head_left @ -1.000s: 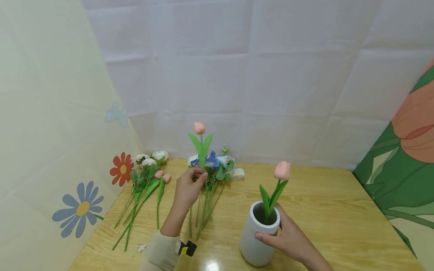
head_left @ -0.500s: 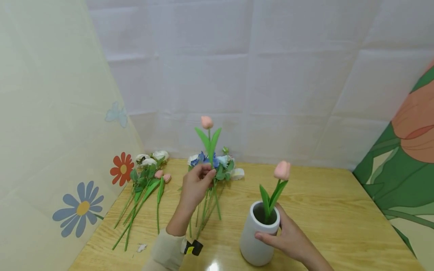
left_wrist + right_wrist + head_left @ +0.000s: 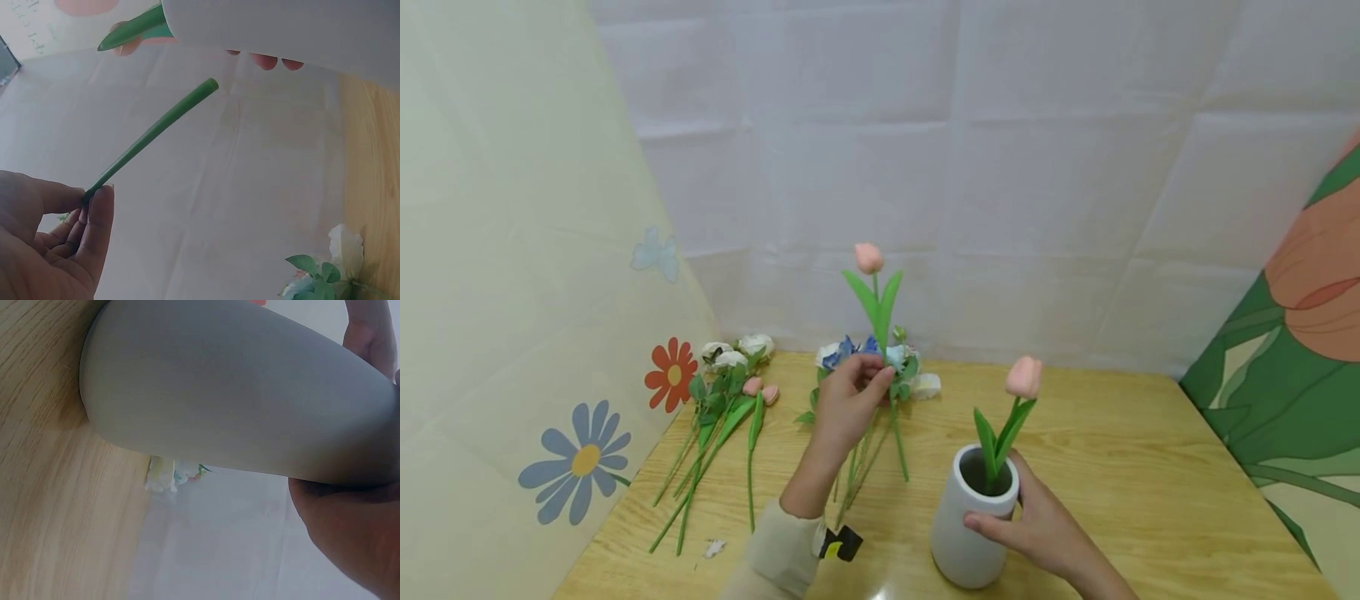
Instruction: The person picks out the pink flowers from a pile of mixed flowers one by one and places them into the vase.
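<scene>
A pink tulip (image 3: pixel 868 258) with two long green leaves stands upright in my left hand (image 3: pixel 848 402), which pinches its stem below the leaves. In the left wrist view, thumb and fingers hold the green stem (image 3: pixel 153 132), whose cut end points toward the vase. The white vase (image 3: pixel 966 542) stands on the table, and my right hand (image 3: pixel 1045 529) grips it near the rim, thumb at the front. Its other fingers are mostly hidden behind it. Another pink tulip (image 3: pixel 1024 377) leans in the vase, its lower stem out of sight inside.
White roses (image 3: pixel 730 358) and pink tulips (image 3: pixel 762 390) lie at the table's left. Behind my left hand lie blue and white flowers (image 3: pixel 898 358) with long stems. A small white scrap (image 3: pixel 714 548) is near the front. A white cloth (image 3: pixel 1037 183) hangs along the back edge.
My left hand has moved right and slightly up and away, carrying the tulip with it. The right hand and the vase have stayed in place.
</scene>
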The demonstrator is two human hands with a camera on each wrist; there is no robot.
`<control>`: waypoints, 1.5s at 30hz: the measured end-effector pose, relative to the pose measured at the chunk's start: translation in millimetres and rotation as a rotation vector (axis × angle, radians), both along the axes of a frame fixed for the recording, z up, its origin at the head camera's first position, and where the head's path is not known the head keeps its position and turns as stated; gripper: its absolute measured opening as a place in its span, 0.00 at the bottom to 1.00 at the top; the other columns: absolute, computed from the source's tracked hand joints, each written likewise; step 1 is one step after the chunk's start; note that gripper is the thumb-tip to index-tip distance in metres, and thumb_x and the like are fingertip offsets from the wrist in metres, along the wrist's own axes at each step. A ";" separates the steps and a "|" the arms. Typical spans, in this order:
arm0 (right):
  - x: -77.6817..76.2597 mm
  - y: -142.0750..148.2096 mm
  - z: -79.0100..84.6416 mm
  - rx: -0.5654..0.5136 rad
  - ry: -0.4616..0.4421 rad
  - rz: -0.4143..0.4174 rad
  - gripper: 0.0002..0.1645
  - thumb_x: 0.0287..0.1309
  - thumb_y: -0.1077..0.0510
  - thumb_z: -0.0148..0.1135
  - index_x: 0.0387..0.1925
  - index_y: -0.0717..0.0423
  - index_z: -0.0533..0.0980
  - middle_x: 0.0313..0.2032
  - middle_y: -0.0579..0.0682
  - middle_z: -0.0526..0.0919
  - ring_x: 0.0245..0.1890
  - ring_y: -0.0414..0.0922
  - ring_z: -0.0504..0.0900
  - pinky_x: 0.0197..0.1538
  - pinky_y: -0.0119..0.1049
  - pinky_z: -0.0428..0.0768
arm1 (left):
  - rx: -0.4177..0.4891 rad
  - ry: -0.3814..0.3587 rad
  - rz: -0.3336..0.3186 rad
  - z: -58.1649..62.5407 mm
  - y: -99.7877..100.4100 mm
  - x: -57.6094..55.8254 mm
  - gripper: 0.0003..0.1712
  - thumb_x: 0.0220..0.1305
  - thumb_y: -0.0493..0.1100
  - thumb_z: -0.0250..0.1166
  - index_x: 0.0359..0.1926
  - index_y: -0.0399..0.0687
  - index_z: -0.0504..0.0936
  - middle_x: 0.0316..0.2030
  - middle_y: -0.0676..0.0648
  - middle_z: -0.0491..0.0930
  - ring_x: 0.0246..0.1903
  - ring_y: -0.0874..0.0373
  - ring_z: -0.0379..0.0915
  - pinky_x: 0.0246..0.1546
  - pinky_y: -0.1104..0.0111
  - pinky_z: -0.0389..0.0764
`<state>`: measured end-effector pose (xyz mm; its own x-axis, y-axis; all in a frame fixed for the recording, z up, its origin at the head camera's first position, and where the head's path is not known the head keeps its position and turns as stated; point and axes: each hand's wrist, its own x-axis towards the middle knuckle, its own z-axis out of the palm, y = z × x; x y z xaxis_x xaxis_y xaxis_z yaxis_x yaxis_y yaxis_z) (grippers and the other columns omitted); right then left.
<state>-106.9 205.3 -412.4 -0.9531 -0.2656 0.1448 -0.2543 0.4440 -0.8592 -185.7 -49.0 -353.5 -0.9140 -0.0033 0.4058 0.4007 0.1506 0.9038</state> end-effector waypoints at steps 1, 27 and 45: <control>-0.2 0.2 0.0 0.002 0.007 0.002 0.45 0.51 0.53 0.79 0.66 0.58 0.66 0.55 0.52 0.81 0.57 0.52 0.77 0.57 0.57 0.74 | 0.009 -0.002 -0.004 1.2 1.4 0.1 0.11 0.68 0.38 0.67 0.45 0.31 0.82 0.35 0.38 0.82 0.29 0.57 0.79 0.30 0.67 0.86; -1.2 2.1 1.6 -0.004 -0.025 0.015 0.43 0.53 0.53 0.78 0.64 0.59 0.65 0.55 0.53 0.80 0.58 0.53 0.77 0.56 0.53 0.75 | 0.075 0.110 -0.082 25.2 26.7 2.9 0.09 0.68 0.35 0.66 0.43 0.30 0.81 0.34 0.36 0.82 0.28 0.60 0.78 0.31 0.65 0.87; 0.2 1.7 0.2 -0.003 -0.028 0.016 0.44 0.53 0.53 0.78 0.65 0.58 0.65 0.55 0.54 0.81 0.57 0.52 0.77 0.57 0.54 0.75 | 0.099 0.124 -0.129 32.5 40.1 9.2 0.09 0.69 0.34 0.65 0.46 0.31 0.80 0.37 0.34 0.83 0.31 0.56 0.80 0.33 0.68 0.87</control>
